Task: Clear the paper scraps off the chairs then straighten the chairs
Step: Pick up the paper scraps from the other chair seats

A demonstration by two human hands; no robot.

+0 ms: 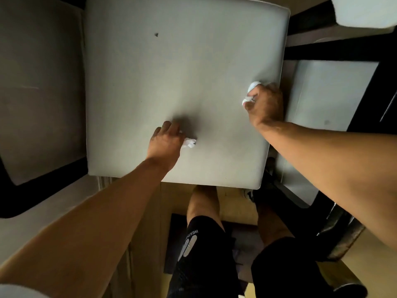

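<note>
A pale grey chair seat (pixel 163 78) fills the middle of the head view. My left hand (pixel 165 140) rests near the seat's front, its fingers curled round a small crumpled white paper scrap (pixel 189 143) that lies on the cushion. At the seat's right edge my right hand (pixel 265 104) grips another crumpled white paper scrap (pixel 252 91), which sticks out past the fingers. A tiny dark speck (pixel 156 34) sits on the far part of the seat.
A second grey chair seat (pixel 38 87) lies in shadow at the left. Another seat (pixel 328 91) stands to the right, with a pale one (pixel 363 14) at the top right. Dark chair frames run along the right. My legs (pixel 204 211) stand at the front edge.
</note>
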